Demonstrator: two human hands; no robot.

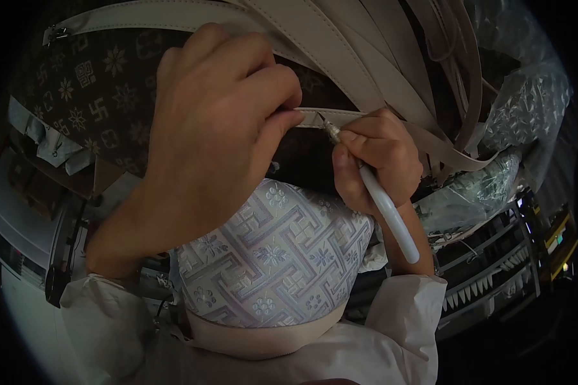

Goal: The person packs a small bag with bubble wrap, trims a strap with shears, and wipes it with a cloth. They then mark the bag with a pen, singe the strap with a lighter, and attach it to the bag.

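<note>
My left hand (221,122) is closed, with thumb and index finger pinching a narrow beige stitched strap (311,118). In my right hand (386,157) is a white pen-shaped tool (390,215) with a metal collar and a thin dark pointed tip. That tip is at the strap, just right of my left fingertips; whether it touches cannot be made out. My right fingers also lie close against the strap's right part. Beneath my hands lies dark brown fabric (112,96) with a pale floral and geometric pattern.
More beige straps (340,48) fan out at the top, one ending in a metal clasp (56,33). Clear plastic wrap (526,106) lies at the right. A silvery patterned brocade piece with a beige band (270,256) is in front of my body. Metal racking (494,269) stands lower right.
</note>
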